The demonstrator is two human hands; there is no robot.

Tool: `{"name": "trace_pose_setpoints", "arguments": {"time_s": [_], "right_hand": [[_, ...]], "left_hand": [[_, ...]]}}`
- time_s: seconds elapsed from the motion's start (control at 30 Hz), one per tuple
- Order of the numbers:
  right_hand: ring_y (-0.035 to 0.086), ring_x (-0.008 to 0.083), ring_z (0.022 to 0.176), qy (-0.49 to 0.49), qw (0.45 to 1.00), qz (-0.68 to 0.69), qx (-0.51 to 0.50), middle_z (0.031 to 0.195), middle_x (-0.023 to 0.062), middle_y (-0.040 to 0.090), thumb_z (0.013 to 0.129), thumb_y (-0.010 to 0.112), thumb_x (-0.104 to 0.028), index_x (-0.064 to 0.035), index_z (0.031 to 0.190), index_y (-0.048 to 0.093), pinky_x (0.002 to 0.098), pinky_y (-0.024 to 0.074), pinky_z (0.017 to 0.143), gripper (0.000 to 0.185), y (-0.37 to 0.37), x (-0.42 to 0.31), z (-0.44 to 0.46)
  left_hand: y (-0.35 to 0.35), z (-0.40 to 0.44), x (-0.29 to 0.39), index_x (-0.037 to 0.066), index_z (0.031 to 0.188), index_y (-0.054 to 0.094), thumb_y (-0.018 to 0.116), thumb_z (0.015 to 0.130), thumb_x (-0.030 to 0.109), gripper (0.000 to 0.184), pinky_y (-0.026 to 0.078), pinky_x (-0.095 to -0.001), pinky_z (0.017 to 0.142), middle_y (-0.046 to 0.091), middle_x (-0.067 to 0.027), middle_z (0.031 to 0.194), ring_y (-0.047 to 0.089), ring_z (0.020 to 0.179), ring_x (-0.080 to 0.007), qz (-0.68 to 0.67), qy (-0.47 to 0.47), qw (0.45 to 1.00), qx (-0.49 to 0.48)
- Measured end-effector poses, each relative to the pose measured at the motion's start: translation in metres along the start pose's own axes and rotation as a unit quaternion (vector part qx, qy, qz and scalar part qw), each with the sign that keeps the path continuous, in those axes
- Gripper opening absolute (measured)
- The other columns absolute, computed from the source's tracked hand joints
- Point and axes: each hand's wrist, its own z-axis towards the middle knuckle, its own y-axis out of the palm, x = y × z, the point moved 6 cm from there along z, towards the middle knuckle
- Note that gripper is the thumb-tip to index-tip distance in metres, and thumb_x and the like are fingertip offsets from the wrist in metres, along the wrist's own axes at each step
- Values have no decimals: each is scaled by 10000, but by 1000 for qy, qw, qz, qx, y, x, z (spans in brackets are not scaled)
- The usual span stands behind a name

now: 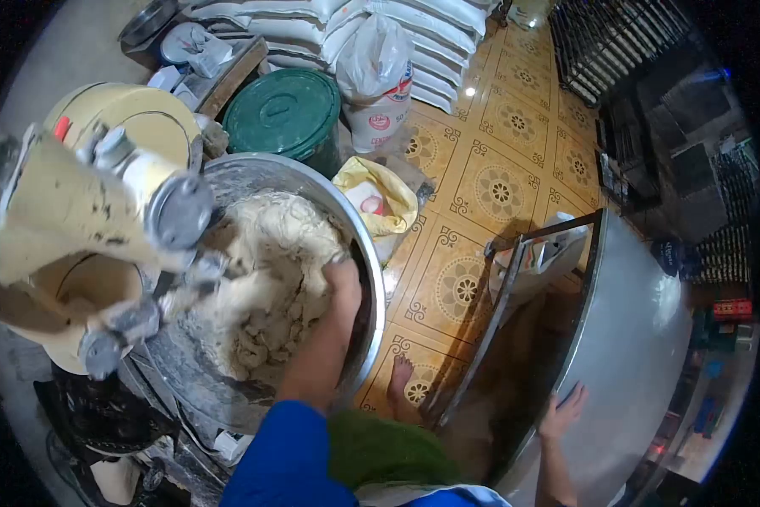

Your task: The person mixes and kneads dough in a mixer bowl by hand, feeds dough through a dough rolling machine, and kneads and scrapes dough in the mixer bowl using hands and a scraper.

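Note:
A large metal mixing bowl (378,291) holds a mass of pale dough (270,221), smooth at the back and lumpy towards the front. My left hand (343,277) reaches into the bowl and is against the right side of the dough; its fingers are largely hidden, so their grip is unclear. Over the bowl's left side stands a cream-coloured dough mixer (76,203), its arm and the part entering the dough smeared by motion. My right hand (563,414) lies with fingers spread on the edge of a metal-topped table (629,338), holding nothing.
Behind the bowl are a green lidded bin (283,114), a white sack (378,110) and an open yellow bag (388,198). Stacked white sacks (312,38) line the back. My bare foot (402,376) is on the patterned tile floor (498,190). Racks of trays (625,42) stand far right.

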Motion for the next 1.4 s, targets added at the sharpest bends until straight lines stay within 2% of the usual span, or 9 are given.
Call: {"name": "trace_pose_setpoints", "arguments": {"time_s": [0.13,0.2,0.27,0.5,0.57,0.63,0.9,1.23,1.4], "right_hand": [[222,373,1423,3,1000,-3,-9,1536,215,259,909,554,-419,-81,1510,262,492,141,1145,749,-5,-1,-1],[221,373,1423,5,1000,0,-14,1536,214,259,909,552,-423,-82,1510,262,492,139,1145,749,-10,-4,-1],[222,371,1423,4,1000,3,-12,1538,213,257,916,544,-425,-81,1511,260,492,138,1144,743,-8,-4,0],[226,368,1424,-6,1000,-4,-9,1542,206,254,927,532,-431,-86,1511,263,493,143,1141,729,-6,0,-2],[225,367,1426,0,1000,7,-5,1543,203,253,929,530,-437,-88,1510,263,495,147,1140,729,-5,-3,-2],[224,367,1427,-6,1000,3,-4,1544,203,253,927,531,-439,-89,1510,263,495,150,1139,731,-6,1,2],[231,364,1425,-5,1000,-13,-6,1543,201,255,921,539,-440,-88,1508,264,488,166,1137,737,5,8,-2],[236,361,1423,-16,1000,4,0,1544,193,260,919,535,-440,-83,1506,269,479,167,1140,737,-6,-2,-3],[295,423,1379,0,1000,0,-5,1506,253,293,880,571,-396,-14,1467,323,480,245,1129,743,-10,-6,1]], "left_hand": [[10,34,-58,18,938,688,589,866,49,126,503,-316,620,684,-120,864,653,772,-217,149,-235,951,138],[-3,27,-131,26,1033,628,440,909,88,234,494,-399,602,585,-50,762,576,677,-231,-253,-176,943,123],[-33,-76,31,13,1116,610,537,845,-39,286,491,-296,602,652,-92,854,628,728,-195,-194,-253,946,-49],[-36,-56,-63,-17,1107,592,544,847,-43,266,477,-283,587,642,-76,920,595,728,-158,94,77,992,-28],[12,9,-64,-31,1029,622,579,842,14,196,499,-297,712,645,-119,956,609,828,-182,-142,-111,983,33],[3,-4,1,-47,976,633,616,844,117,211,484,-322,803,645,-170,1017,612,910,-218,116,-320,937,84],[-41,-108,69,9,1062,676,533,880,80,242,479,-351,841,687,-146,1018,634,939,-238,48,-196,977,-61],[-1,30,11,-58,1065,653,544,858,10,244,509,-392,712,676,-156,1000,640,873,-253,-61,-210,959,182],[-17,-20,-23,-23,1091,657,561,868,11,245,493,-360,761,674,-151,976,625,879,-226,-106,-213,971,17]]}}
